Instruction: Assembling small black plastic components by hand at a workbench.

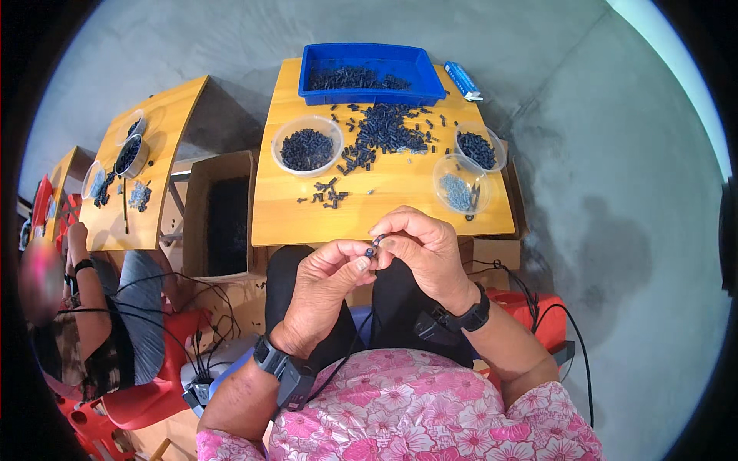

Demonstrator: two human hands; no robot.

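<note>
Both of my hands meet above my lap, just off the table's near edge. A small black cylindrical part is pinched between the thumb and fingers of my left hand. Close against it, my right hand grips a small dark piece at its fingertips; its exact kind is too small to tell. On the wooden table in front lies a heap of small black parts, with a few strays nearer me. A round clear tub of black parts stands to the left of the heap.
A blue tray with black parts sits at the table's far side, beside a blue-white box. At right are tubs of black parts and silvery pins. Cables hang by the red stool. A co-worker sits left.
</note>
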